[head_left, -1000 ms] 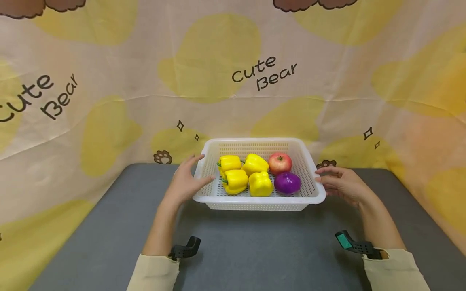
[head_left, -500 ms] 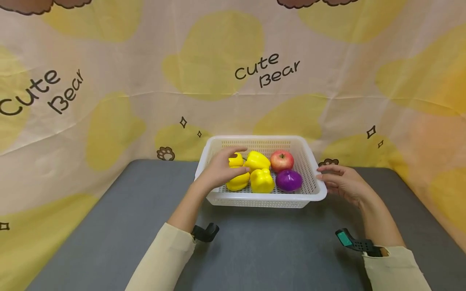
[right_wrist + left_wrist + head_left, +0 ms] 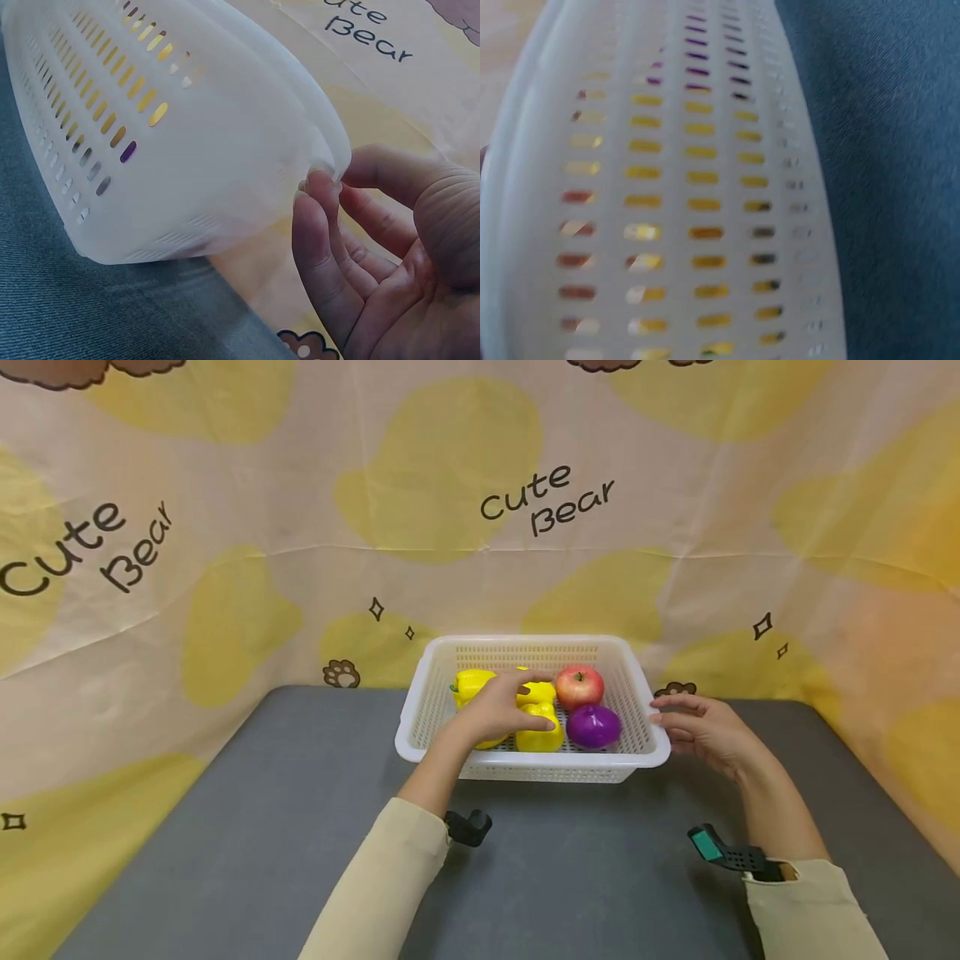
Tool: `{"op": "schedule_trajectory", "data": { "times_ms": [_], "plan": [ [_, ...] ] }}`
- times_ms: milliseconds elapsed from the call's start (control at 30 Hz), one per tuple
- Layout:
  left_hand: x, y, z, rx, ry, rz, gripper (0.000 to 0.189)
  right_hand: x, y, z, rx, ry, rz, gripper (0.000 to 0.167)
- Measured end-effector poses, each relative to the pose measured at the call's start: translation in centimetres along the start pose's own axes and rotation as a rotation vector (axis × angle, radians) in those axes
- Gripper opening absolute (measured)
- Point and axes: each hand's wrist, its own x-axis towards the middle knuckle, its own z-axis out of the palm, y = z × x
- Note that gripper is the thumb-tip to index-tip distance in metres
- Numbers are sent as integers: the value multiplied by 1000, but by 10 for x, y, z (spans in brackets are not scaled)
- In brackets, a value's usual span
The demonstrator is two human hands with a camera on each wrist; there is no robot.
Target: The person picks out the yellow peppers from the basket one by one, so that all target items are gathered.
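A white plastic basket with slotted walls stands on the table. Several yellow bell peppers lie in it, alongside a red apple and a shiny round purple vegetable. My left hand reaches in over the front rim, thumb and fingers spread apart above the peppers, partly hiding them. In the left wrist view the basket's slotted wall fills most of the picture and the hand is out of sight. On the other side my right hand pinches the basket's right rim between thumb and fingers.
A dark grey table carries the basket near its back edge. Close behind hangs a patterned "Cute Bear" cloth. Each wrist wears a black band; the right one has a green patch.
My left hand has left the basket's left rim and moved right, over the peppers. The right hand has stayed at the right rim. Basket and contents hold their places.
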Motion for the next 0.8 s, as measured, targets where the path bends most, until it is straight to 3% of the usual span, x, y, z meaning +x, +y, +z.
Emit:
{"op": "schedule_trajectory", "data": {
  "times_ms": [200,433,800],
  "plan": [
    [3,-1,10,50,-23,-3,72,1,0,2,14,6,7,12],
    [7,-7,16,211,-31,0,68,-1,1,2,41,2,15,12],
    [7,-5,16,253,-22,-38,62,-2,0,3,55,3,9,13]
  ]
}}
